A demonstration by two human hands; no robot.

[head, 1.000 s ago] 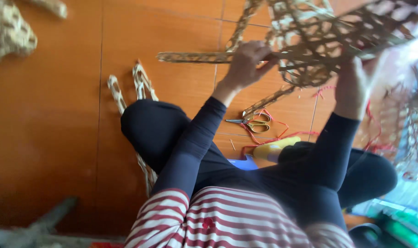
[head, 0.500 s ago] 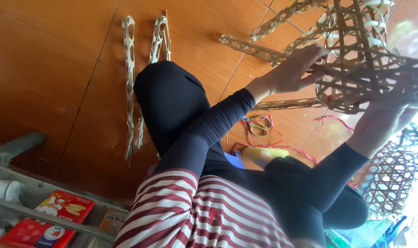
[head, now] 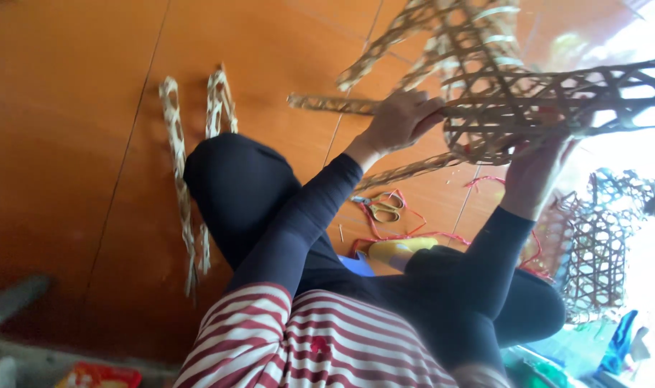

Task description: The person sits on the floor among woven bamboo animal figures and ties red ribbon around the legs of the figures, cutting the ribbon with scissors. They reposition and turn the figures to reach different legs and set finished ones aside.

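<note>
Open-weave bamboo basket (head: pixel 514 93) is up off the floor at about 1 o'clock in view, tilted, loose strip ends fanning out toward 12 and 3. My left hand (head: pixel 403 118) is closed on the flat strips at the basket's near edge, fingers curled over them, pinching the weave so it doesn't spring apart. My right hand (head: pixel 532 169) is under the basket at about 2 o'clock, pressed up against the bottom to carry it; fingers are buried in the weave, so I can't tell how far they close. Looks like one hand pins and one supports, since the lattice is floppy and unfinished. One long strip (head: pixel 327 104) sticks out from my left hand toward 9 o'clock. Below the basket, between my knees, scissors (head: pixel 381 208) lie on the floor in a tangle of red cord (head: pixel 414 233), near enough to reach. Two woven bamboo bands (head: pixel 180 165) lie side by side on the orange tile floor (head: pixel 76 108) at 9 o'clock, past my left knee, parked clear of the work. Another open-weave basket (head: pixel 593 251) sits at 4 o'clock by my right leg. I'm seated on the floor, dark sleeves, striped top at 6 o'clock.
</note>
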